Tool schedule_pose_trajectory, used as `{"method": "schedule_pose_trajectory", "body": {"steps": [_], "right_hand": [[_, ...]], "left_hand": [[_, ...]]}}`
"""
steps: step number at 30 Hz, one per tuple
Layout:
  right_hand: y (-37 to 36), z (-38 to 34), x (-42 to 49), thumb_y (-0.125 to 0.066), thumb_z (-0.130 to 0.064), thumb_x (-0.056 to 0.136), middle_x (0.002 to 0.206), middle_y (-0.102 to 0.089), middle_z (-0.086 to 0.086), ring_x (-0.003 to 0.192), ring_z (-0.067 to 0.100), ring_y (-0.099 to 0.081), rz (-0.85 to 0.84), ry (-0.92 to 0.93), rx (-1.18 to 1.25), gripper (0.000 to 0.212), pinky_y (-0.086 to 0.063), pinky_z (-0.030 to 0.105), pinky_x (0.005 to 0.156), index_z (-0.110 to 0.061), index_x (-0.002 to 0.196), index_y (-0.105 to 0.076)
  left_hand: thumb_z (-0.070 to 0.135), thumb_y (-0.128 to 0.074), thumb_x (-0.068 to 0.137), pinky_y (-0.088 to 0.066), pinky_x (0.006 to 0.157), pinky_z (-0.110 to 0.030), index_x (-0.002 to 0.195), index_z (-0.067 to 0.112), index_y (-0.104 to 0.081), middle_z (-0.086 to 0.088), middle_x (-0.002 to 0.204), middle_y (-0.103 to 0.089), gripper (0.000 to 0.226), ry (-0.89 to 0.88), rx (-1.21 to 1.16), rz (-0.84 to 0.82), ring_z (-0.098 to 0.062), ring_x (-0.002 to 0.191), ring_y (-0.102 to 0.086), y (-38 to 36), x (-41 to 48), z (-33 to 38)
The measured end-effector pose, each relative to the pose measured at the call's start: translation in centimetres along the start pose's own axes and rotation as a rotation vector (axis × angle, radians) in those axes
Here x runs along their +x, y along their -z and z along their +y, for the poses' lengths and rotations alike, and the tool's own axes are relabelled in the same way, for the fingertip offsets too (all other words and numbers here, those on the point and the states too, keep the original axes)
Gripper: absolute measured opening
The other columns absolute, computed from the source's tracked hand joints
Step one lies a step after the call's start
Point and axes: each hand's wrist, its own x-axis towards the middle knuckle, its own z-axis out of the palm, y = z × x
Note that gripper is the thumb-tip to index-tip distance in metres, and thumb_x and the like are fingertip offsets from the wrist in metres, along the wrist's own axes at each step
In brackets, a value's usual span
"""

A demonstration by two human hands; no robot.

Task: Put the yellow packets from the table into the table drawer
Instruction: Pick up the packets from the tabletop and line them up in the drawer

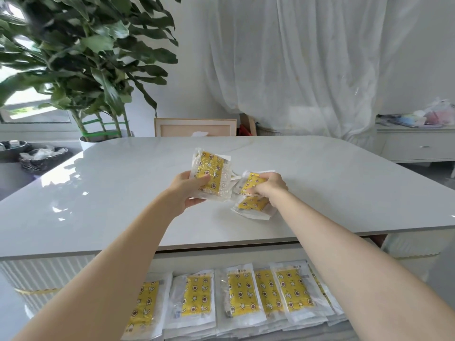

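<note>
My left hand [189, 190] holds a stack of yellow packets [211, 168] in clear wrap, lifted off the white table [332, 188]. Just to its right, my right hand [269, 189] grips another yellow packet [251, 182] that rests on the tabletop. One more yellow packet [252, 205] lies flat below that hand, partly under it. Beneath the table's near edge the drawer [221, 260] stands pulled out, and several yellow packets [242, 294] lie side by side in it. My forearms hide parts of the drawer's left and right ends.
A large leafy plant [81, 57] in a white pot stands past the table's far left corner. A chair back [194, 126] shows behind the far edge. Bins with dark liners [41, 157] sit at the left. A white cabinet [418, 146] with clutter stands at the right.
</note>
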Motion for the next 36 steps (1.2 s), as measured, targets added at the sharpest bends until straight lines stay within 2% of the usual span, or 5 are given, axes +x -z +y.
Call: {"method": "schedule_pose_trajectory", "body": {"steps": [7,14,21,32,36], "right_hand": [[1.4,-0.8,-2.2,-0.056,0.006,0.082,0.126,-0.061,0.006,0.102,0.026,-0.062,0.101,0.143,0.265,0.043,-0.055,0.033,0.086,-0.024,0.107,-0.072],[3.1,-2.2,-7.4,-0.054,-0.008,0.086,0.102,-0.062,-0.003,0.09,0.02,-0.059,0.149,0.306,0.272,0.02,-0.05,0.029,0.077,-0.023,0.093,-0.064],[6.0,-2.3,-11.8,-0.059,-0.011,0.08,0.103,-0.051,-0.001,0.101,0.021,-0.057,-0.137,0.37,0.074,0.03,-0.048,0.034,0.076,-0.018,0.107,-0.047],[8.6,4.7,-15.5,-0.071,-0.011,0.082,0.1,-0.05,0.006,0.078,0.016,-0.054,-0.627,0.242,-0.335,0.057,-0.046,0.024,0.054,-0.018,0.124,-0.034],[9.2,6.9,-14.8,-0.074,-0.015,0.081,0.12,-0.059,0.008,0.088,0.016,-0.063,-0.692,0.188,-0.545,0.059,-0.055,0.026,0.065,-0.021,0.124,-0.033]], "left_hand": [[0.017,-0.062,0.091,-0.057,0.06,-0.022,0.123,0.007,-0.053,-0.004,0.098,-0.066,0.036,-0.02,0.039,0.01,-0.014,0.079,-0.064,0.1,-1.7,1.0],[0.016,-0.062,0.091,-0.053,0.064,-0.025,0.123,0.007,-0.051,-0.007,0.1,-0.065,0.036,-0.017,0.068,0.072,-0.018,0.082,-0.063,0.5,-6.0,1.3],[0.015,-0.063,0.09,-0.055,0.079,-0.033,0.121,0.007,-0.052,-0.01,0.108,-0.065,0.034,0.022,0.199,0.07,-0.024,0.092,-0.064,1.1,-10.1,0.6],[0.018,-0.064,0.089,-0.054,0.091,-0.036,0.12,0.006,-0.057,-0.01,0.112,-0.067,0.034,0.302,0.599,-0.256,-0.022,0.096,-0.065,3.1,-13.5,-2.8],[0.022,-0.065,0.089,-0.056,0.075,-0.026,0.118,0.013,-0.059,-0.003,0.105,-0.068,0.031,0.392,0.719,-0.345,-0.017,0.093,-0.065,2.3,-14.3,-4.1]]}}
